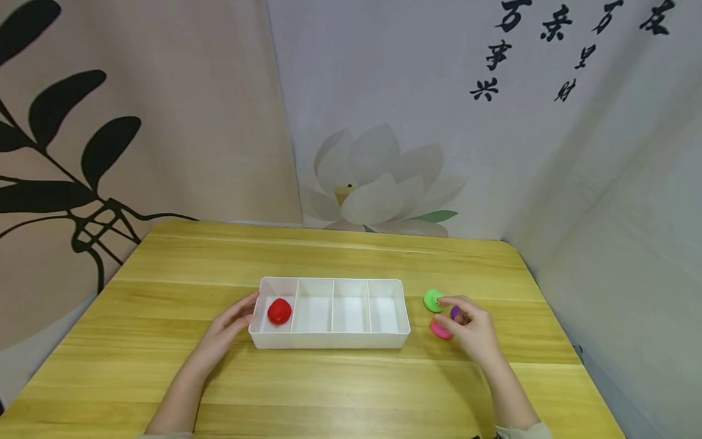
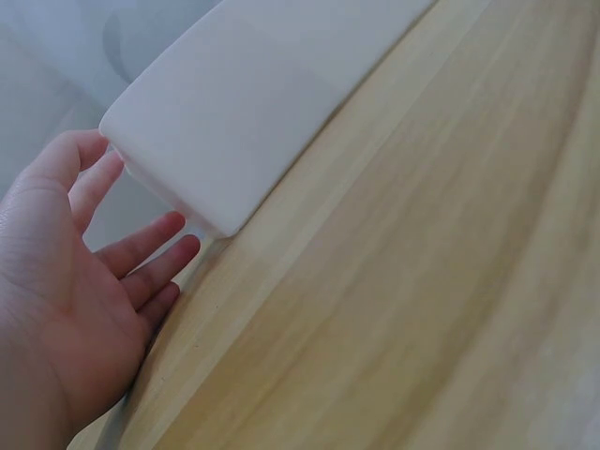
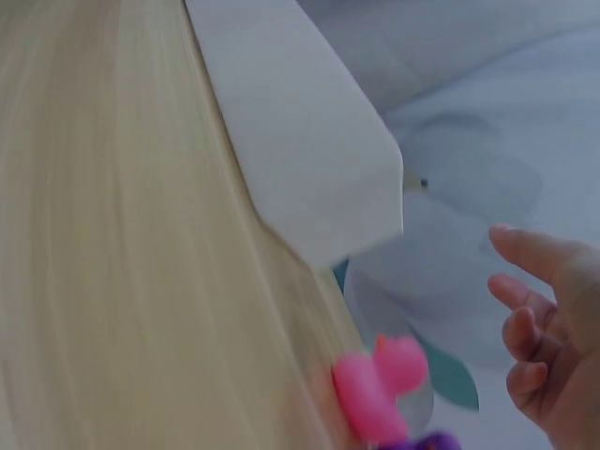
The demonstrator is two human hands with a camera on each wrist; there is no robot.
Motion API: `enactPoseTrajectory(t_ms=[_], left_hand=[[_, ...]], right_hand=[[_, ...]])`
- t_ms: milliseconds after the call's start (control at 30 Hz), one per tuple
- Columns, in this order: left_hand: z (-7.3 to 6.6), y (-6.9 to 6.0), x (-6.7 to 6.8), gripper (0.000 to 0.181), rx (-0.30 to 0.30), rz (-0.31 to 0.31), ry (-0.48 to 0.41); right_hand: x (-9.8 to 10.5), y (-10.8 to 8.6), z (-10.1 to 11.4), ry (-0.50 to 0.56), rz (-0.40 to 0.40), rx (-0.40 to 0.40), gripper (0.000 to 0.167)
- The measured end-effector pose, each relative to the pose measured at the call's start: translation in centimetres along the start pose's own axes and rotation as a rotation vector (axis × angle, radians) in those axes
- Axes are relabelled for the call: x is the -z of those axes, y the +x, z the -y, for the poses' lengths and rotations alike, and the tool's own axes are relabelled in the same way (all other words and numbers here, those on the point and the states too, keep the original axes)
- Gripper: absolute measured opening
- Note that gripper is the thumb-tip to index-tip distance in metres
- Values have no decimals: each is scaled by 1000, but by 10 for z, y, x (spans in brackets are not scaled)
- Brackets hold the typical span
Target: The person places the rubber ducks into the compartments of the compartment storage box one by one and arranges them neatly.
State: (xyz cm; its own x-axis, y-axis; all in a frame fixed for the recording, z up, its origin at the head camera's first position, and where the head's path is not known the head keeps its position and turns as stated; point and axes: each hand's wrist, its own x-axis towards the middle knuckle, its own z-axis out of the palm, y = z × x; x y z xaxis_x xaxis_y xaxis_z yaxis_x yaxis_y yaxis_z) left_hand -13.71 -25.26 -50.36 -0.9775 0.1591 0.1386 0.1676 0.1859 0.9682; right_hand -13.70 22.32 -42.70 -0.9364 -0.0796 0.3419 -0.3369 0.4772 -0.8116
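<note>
A white four-part box [image 1: 329, 341] stands on the table, with a red rounded toy [image 1: 280, 311] in its leftmost compartment. Against the box's left end rest the fingertips of my left hand [image 1: 222, 332], fingers loosely spread in the left wrist view. To the right of the box my right hand [image 1: 473, 326] hovers over a small group of toys, its fingers bent and nothing between them. Around it are a green toy [image 1: 432, 300], a pink rubber duck [image 3: 367, 394] and a purple toy [image 1: 455, 312] partly hidden by the fingers.
The wooden table [image 1: 329, 390] stretches out on all sides of the box. Behind it hangs a pale curtain [image 1: 208, 122] printed with leaves, a lotus and dark characters.
</note>
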Motion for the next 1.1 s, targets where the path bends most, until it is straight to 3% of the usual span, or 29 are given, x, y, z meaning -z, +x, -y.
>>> enactPoseTrajectory(t_ms=[167, 333, 700, 1100], left_hand=[[-2, 0, -1, 46, 6, -3, -5], [-3, -1, -1, 46, 14, -10, 8], [0, 0, 0, 46, 11, -5, 13], [0, 0, 2, 48, 34, -3, 28]], right_hand=[[12, -3, -40, -20, -48, -66, 29], [22, -5, -63, -36, -87, -99, 29], [32, -9, -90, -51, -86, -143, 34], [30, -9, -105, 18, -36, -268, 41]])
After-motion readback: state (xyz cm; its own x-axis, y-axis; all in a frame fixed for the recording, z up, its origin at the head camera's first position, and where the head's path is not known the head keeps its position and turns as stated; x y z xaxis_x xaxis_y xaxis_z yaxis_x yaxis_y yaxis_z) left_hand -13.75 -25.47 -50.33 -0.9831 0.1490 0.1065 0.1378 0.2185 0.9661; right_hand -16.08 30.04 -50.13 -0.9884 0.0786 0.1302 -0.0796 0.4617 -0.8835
